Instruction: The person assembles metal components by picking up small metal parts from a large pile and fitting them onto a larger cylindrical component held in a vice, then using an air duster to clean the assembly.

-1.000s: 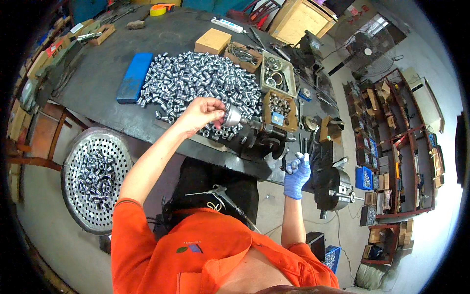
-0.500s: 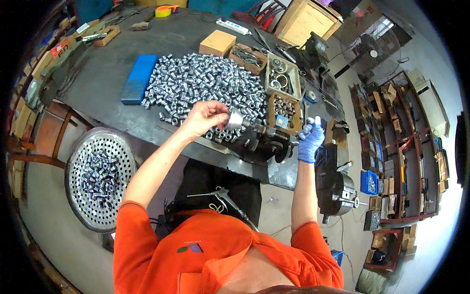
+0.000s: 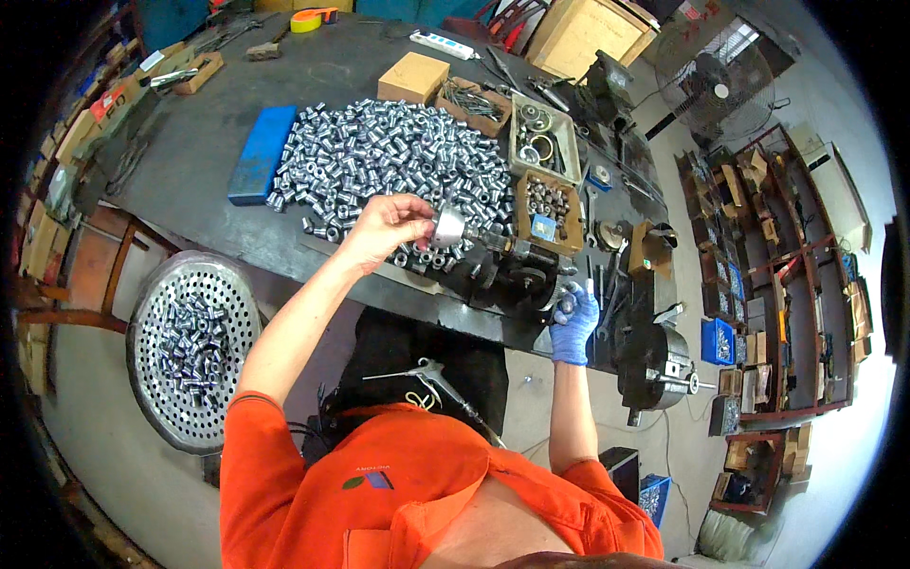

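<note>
My bare left hand [image 3: 387, 230] is closed in a pinch at the open face of a shiny cone-shaped metal chuck [image 3: 451, 229]. Whatever sits between its fingertips is hidden. The chuck belongs to a dark bench fixture [image 3: 519, 273] at the table's near edge. To the right of this fixture is my right hand [image 3: 574, 328] in a blue glove, its fingers curled and one digit pointing up. Something greyish and round shows at its fingertips; I cannot tell whether it is a knob or stained glove. A large pile of small steel bushings [image 3: 389, 161] lies just beyond my left hand.
A blue block [image 3: 263, 155] borders the pile's left. A perforated metal basin [image 3: 147, 356] holding more bushings stands at left. Right of the pile are a box of small parts [image 3: 524, 224] and a tray of rings [image 3: 574, 167]. An air gun [image 3: 431, 370] lies below the table edge.
My right hand has moved down and left, closer to the fixture. My left hand stays at the chuck, almost unmoved. The whole view has shifted slightly.
</note>
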A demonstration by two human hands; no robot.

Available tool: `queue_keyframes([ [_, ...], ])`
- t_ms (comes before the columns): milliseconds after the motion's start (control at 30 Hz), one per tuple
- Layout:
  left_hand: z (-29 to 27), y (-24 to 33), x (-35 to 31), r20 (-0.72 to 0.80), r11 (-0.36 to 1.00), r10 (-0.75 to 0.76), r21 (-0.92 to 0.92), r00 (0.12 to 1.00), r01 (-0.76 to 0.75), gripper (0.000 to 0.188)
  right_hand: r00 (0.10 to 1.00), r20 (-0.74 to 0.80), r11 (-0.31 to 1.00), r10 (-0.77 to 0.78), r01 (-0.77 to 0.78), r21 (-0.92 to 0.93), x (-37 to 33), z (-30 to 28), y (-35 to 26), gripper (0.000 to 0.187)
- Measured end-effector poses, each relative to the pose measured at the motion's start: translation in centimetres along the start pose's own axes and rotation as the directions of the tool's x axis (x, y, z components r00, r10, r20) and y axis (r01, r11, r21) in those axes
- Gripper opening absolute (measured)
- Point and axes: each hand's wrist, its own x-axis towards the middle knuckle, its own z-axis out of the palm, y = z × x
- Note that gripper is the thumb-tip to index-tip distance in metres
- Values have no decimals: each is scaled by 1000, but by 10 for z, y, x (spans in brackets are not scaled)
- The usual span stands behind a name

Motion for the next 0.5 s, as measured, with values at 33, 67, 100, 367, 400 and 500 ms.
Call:
queue_keyframes([
  [33, 0, 0, -1, -3, 1000, -8, 0, 1000, 8, 17, 1000, -19, 1000, 10, -10, 3, 3, -1, 1, 29],
  [67, 3, -1, -2, -38, 1000, -10, 9, 999, 10, 16, 996, 49, 996, 75, -77, 54, 5, 3, -1, 28],
  [100, 7, -1, -3, -73, 1000, -12, 19, 997, 13, 15, 999, 22, 999, 43, -43, 10, 12, 4, 1, 27],
  [367, 21, 11, -2, -150, 896, -7, 439, 989, 73, 25, 975, -105, 933, -197, 153, -324, 95, 39, -19, 24],
  [400, 17, 6, -2, -139, 913, 23, 406, 990, 36, 31, 986, -58, 940, -158, 132, -316, 79, 59, -30, 26],
  [500, 11, 4, -2, -158, 901, -40, 421, 987, 104, 35, 963, 177, 977, -204, 211, -25, 54, 76, -53, 25],
])
